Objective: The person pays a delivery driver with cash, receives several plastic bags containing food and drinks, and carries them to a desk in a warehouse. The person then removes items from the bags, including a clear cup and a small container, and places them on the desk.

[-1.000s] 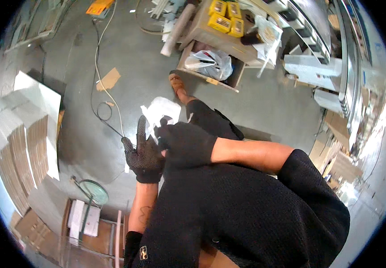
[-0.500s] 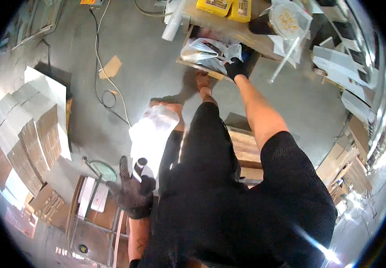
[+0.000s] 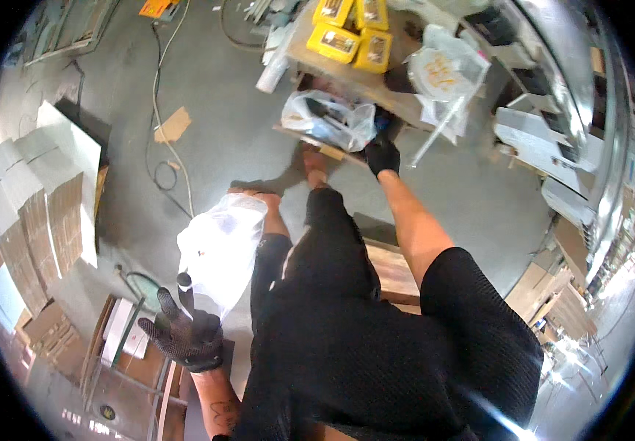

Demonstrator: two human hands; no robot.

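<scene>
My left hand [image 3: 189, 338], in a dark knit glove, has two fingers stretched out and the others curled around a slim tube [image 3: 184, 285] with a dark round end. Beside this hand hangs a bright white translucent plastic bag [image 3: 218, 239], in front of my left leg; whether the hand holds the bag too, I cannot tell. My right arm reaches forward to a pulled-out wooden drawer [image 3: 332, 149]. There my gloved right hand [image 3: 383, 156] is closed at the right end of its front edge, fingertips partly hidden. A clear plastic bag [image 3: 317, 110] with dark contents lies inside the drawer.
Several yellow boxes [image 3: 334, 42] stand on the workbench [image 3: 405, 103] above the drawer. A round clear-wrapped item [image 3: 438, 72] overhangs its right side. Stacked flat cardboard [image 3: 27, 198] stands at the left. A cable [image 3: 157, 121] and a cardboard scrap [image 3: 174, 125] lie on the floor.
The view has shifted slightly. My right hand has drawn back a little, from beside the bag to the drawer's front corner. My left hand has moved left, still holding the tube.
</scene>
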